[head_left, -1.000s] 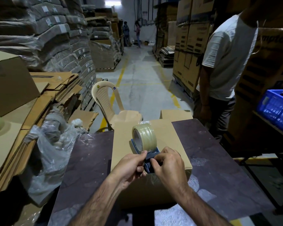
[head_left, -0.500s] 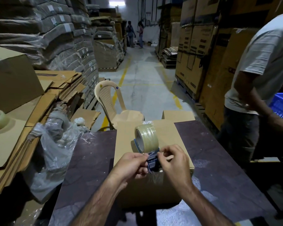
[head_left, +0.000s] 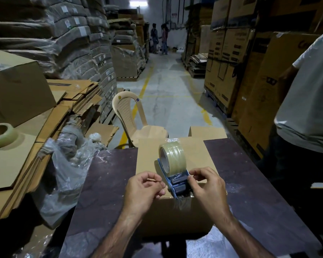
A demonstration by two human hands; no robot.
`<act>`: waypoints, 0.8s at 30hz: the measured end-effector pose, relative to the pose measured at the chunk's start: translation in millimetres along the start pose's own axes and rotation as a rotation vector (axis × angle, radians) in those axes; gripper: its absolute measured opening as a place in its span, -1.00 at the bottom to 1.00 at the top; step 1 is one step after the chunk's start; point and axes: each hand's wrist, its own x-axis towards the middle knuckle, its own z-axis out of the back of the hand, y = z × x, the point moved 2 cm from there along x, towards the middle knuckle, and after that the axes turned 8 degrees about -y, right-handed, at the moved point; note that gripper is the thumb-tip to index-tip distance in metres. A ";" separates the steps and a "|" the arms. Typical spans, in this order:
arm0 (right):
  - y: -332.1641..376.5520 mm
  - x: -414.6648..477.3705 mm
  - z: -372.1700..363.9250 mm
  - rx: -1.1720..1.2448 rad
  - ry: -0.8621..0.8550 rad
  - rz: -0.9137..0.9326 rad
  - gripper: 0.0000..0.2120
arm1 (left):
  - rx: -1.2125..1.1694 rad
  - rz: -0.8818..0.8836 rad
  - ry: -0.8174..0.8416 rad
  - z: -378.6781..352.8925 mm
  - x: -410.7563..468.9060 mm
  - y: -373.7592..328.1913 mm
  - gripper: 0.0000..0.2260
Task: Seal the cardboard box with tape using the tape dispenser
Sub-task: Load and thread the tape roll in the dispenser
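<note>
Left hand (head_left: 145, 189) has drawn just beside the tape dispenser (head_left: 176, 180).

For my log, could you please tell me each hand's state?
Left hand: curled; whether it holds anything cannot be told.
Right hand: pinches the blue plastic tape dispenser.

Dim warehouse, one bright ceiling light (head_left: 138, 3) far off; edges bow, corners perhaps slightly blurred.
</note>
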 end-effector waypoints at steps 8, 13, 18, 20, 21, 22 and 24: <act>-5.9 2.2 1.4 0.012 0.002 -0.004 -0.86 | -0.045 0.013 -0.019 -1.6 0.0 3.2 -0.93; -3.0 9.5 0.2 0.032 0.019 0.021 -0.89 | 0.009 0.008 -0.071 9.5 1.9 4.1 -0.81; 1.6 14.1 2.6 0.037 0.022 0.028 -0.89 | -0.007 0.029 -0.113 22.7 1.5 5.8 -0.89; 1.3 14.1 3.1 0.039 0.023 0.016 -0.89 | -0.008 0.046 -0.101 24.8 -0.1 7.1 -0.82; 0.9 13.8 2.9 0.037 0.028 0.011 -0.89 | -0.004 0.048 -0.093 25.7 -1.0 7.8 -0.82; 0.8 13.7 2.7 0.037 0.033 0.006 -0.89 | -0.001 0.047 -0.080 26.2 -1.8 8.2 -0.84; 0.8 13.5 2.8 0.038 0.037 -0.001 -0.89 | 0.003 0.048 -0.050 26.3 -2.9 9.8 -0.87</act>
